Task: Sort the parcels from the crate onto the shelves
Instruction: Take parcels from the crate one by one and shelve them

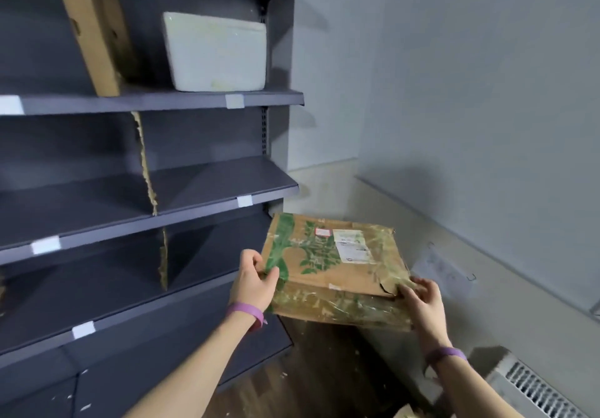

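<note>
A worn brown cardboard parcel (337,261) with green print, clear tape and a white label is held in the air to the right of the dark grey shelf unit (136,219). My left hand (255,279) grips its near left corner. My right hand (422,297) grips its near right corner, where the cardboard is torn. A white foam box (216,52) stands on the upper shelf. The crate is mostly out of view; a grey slatted piece (532,388) shows at the bottom right.
Torn cardboard dividers (147,171) split the shelves into bays. A tall cardboard sheet (94,28) leans on the upper shelf left of the foam box. A pale wall and skirting (487,255) close the right side. Dark wood floor (311,372) lies below.
</note>
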`<state>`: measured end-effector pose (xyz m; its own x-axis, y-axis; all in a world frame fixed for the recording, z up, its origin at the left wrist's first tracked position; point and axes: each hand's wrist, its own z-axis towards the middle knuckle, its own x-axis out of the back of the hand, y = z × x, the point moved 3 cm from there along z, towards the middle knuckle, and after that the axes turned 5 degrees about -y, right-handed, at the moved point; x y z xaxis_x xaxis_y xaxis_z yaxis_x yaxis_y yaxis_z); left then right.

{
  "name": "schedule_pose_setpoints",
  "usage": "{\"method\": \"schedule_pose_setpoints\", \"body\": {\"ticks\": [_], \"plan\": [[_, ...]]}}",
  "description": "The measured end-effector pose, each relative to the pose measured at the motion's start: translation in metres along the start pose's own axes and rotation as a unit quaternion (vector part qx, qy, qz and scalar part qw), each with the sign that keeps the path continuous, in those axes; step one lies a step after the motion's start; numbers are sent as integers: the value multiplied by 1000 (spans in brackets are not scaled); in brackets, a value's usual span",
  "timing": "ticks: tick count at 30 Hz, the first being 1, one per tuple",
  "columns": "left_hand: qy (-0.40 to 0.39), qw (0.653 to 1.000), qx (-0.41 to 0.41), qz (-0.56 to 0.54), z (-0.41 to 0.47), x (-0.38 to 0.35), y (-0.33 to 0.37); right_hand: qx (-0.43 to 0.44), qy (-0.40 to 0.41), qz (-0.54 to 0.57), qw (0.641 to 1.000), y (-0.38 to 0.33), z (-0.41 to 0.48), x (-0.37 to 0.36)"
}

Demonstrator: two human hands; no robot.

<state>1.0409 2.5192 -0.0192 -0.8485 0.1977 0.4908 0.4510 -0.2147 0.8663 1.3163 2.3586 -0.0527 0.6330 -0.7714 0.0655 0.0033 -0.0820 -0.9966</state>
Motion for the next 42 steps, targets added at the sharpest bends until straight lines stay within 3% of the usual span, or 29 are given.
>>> {"method": "schedule_pose_setpoints", "body": {"ticks": [7, 12, 19, 25, 31, 42], "plan": [[-15, 999, 24, -40, -11, 35, 31, 22, -105, 25, 994, -23, 40, -8], [27, 999, 15, -32, -27, 63, 34, 29, -161, 69, 984, -58, 27, -28], [72, 997, 5, 0, -44, 90, 31, 89, -233, -7, 968, -65, 19, -62], [138, 990, -19, 18, -53, 98, 33, 220, -296, -102, 924, -77, -1, -79], [122, 990, -43, 60, -62, 97, 39, 269, -295, -141, 906, -76, -2, -81], [100, 993, 1, 61, -63, 73, 8, 245, -301, -183, 903, -56, 7, -86]]}}
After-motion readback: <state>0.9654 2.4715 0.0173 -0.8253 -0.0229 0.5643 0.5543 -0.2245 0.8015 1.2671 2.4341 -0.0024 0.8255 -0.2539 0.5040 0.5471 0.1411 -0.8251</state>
